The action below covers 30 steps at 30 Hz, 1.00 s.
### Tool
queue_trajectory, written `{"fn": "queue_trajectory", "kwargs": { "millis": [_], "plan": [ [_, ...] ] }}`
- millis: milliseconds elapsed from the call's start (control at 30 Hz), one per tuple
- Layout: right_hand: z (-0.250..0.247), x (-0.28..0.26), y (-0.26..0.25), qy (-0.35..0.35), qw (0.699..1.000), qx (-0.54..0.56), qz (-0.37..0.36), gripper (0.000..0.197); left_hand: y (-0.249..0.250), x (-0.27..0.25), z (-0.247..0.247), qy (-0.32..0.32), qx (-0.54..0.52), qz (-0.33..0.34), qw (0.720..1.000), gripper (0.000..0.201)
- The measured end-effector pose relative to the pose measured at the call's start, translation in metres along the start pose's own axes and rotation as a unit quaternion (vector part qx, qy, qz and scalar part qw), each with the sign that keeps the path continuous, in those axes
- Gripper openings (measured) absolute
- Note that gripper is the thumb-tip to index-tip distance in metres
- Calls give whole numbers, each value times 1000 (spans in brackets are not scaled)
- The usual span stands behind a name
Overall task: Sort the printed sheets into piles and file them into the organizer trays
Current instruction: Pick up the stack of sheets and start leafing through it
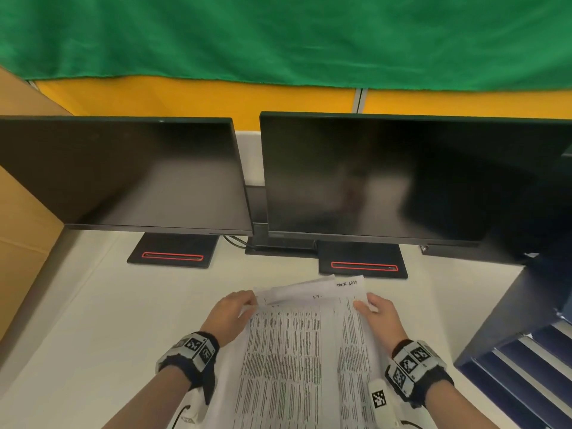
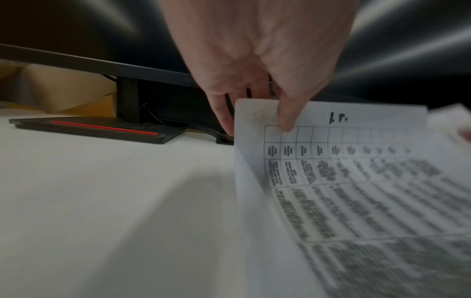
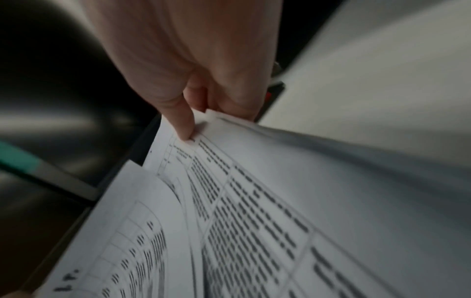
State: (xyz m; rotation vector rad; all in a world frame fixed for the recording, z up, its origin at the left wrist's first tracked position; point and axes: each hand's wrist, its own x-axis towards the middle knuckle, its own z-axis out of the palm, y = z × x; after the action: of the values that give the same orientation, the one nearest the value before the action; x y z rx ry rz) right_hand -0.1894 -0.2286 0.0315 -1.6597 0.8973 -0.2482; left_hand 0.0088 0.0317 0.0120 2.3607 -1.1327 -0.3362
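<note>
A stack of printed sheets [image 1: 297, 345] with dense tables lies between my hands near the front of the white desk [image 1: 102, 311]. My left hand [image 1: 235, 308] pinches the far left corner of the top sheet [image 2: 344, 181], thumb on the print. My right hand [image 1: 371, 308] pinches the far right corner of a sheet [image 3: 254, 201], lifted off the ones beneath. Handwritten notes mark the far edges of the sheets. A dark blue organizer with slatted trays [image 1: 513, 366] stands at the right.
Two dark monitors [image 1: 123, 174] [image 1: 387, 178] stand behind the sheets, their black bases [image 1: 173, 250] [image 1: 363, 261] close to the paper's far edge. A cardboard box [image 1: 21, 243] borders the desk's left side. Bare desk surface lies left of the stack.
</note>
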Motion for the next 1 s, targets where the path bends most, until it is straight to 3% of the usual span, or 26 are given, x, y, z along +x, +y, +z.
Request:
{"fn": "queue_trajectory", "kwargs": {
  "millis": [67,200,333,500,733,833,1000],
  "plan": [
    [-8,-5,-19,-3,998,-22,-56,12,0,-3,5,-19,11,-10,1000,5],
    [-20,0,-26,-8,995,-48,-87,11,1,-1,15,-3,50,2,999,8],
    [-15,10,4,-32,996,-67,-40,21,7,4,16,30,99,41,994,12],
    [-1,12,30,-28,999,-43,9,23,13,-1,2,13,188,72,979,17],
    [1,4,20,-38,995,84,49,14,13,-17,-16,82,144,93,982,49],
    [2,1,18,-36,991,115,54,14,25,-18,-15,87,160,143,973,55],
    [3,4,25,-29,990,124,63,16,37,-18,-5,79,149,218,961,33]
  ]
}}
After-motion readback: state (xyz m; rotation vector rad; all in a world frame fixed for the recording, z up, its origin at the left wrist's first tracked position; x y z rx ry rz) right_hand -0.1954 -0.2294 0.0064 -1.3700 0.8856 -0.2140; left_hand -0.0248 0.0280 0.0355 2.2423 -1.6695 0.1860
